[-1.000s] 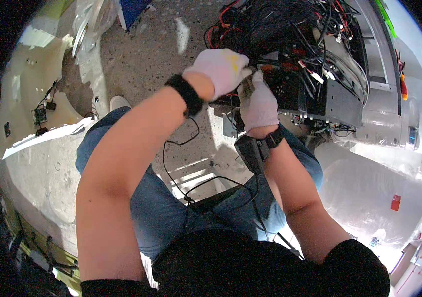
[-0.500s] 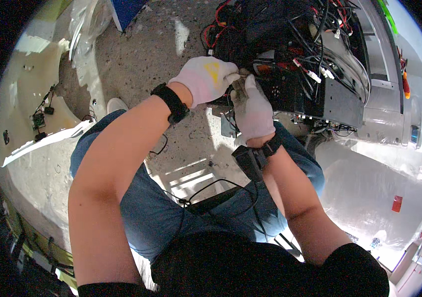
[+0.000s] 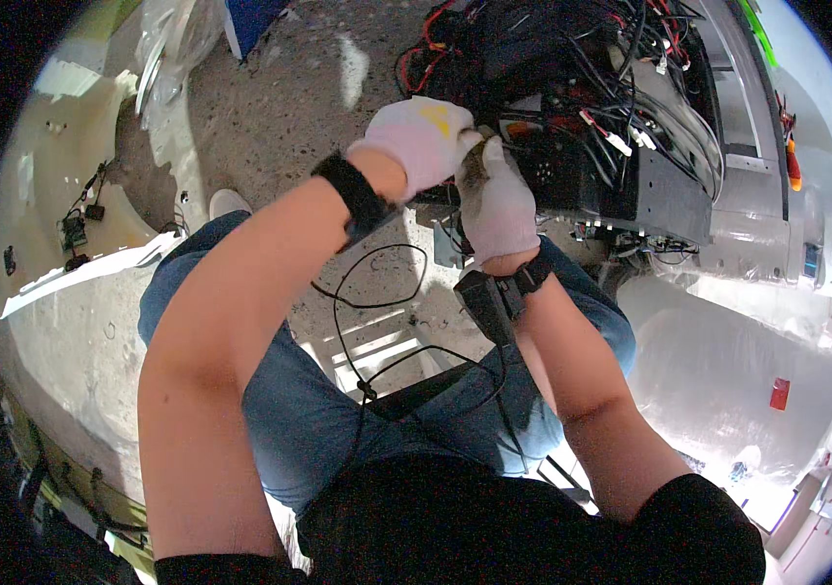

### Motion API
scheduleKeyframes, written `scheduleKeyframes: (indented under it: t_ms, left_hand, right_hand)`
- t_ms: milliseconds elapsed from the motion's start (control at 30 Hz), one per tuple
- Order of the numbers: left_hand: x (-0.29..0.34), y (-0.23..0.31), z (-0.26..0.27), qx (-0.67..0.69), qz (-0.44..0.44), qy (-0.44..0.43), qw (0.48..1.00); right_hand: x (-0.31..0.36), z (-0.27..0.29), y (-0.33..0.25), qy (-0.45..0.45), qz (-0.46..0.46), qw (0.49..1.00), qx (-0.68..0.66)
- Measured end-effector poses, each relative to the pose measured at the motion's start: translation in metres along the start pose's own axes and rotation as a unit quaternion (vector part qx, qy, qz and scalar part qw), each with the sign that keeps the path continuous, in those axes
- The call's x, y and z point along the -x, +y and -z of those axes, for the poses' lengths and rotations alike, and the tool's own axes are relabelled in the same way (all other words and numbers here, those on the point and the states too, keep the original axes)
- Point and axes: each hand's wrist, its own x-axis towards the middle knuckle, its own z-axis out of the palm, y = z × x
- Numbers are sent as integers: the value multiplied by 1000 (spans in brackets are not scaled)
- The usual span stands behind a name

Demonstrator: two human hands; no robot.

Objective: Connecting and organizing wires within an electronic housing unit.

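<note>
White work gloves cover both my hands, which meet fingertip to fingertip at the near left edge of a black metal chassis (image 3: 674, 195). My left hand (image 3: 418, 141) is closed in a pinch, knuckles up. Just right of it, my right hand (image 3: 499, 205) is closed too, its thumb side up and its fingertips darkly soiled. Whatever lies between the fingers is too small and too hidden to name. Behind them the chassis carries a tangle of black cables (image 3: 587, 63). Red wires (image 3: 418, 73) and white plug connectors (image 3: 618, 145) stick out of it.
A black cord (image 3: 343, 336) loops from my left wrist across my lap. To the left lies a cream plastic shell (image 3: 40, 210) with a small circuit board (image 3: 75, 231). An orange-handled tool (image 3: 793, 168) is at the far right, above a large plastic-wrapped white piece (image 3: 728, 380).
My left hand and forearm have shifted a little to the right and turned. More of the black cord now shows as a loop between my forearms. The right hand has barely moved.
</note>
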Motion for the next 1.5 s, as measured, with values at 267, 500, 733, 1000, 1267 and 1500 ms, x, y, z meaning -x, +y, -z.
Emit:
scheduleKeyframes:
  t_ms: [267,500,733,1000,1267,1500]
  left_hand:
    - [5,-4,1,-168,-112,62,977]
    - [-7,-12,-1,110,69,-135,982]
    - [-15,-5,10,229,260,-339,875]
    - [20,13,-8,-139,-28,49,989]
    - [-4,-6,3,50,38,-116,991]
    - [-6,-3,7,111,68,-169,977]
  right_hand:
    - [9,-12,-13,53,-44,996,-63]
    - [11,-16,-12,119,-109,987,11]
    - [16,-8,-14,6,-43,995,-93]
    - [10,-10,-14,26,-66,991,-113]
    - [9,-8,-16,86,-93,992,26]
    - [11,-2,-9,3,-22,1000,-16]
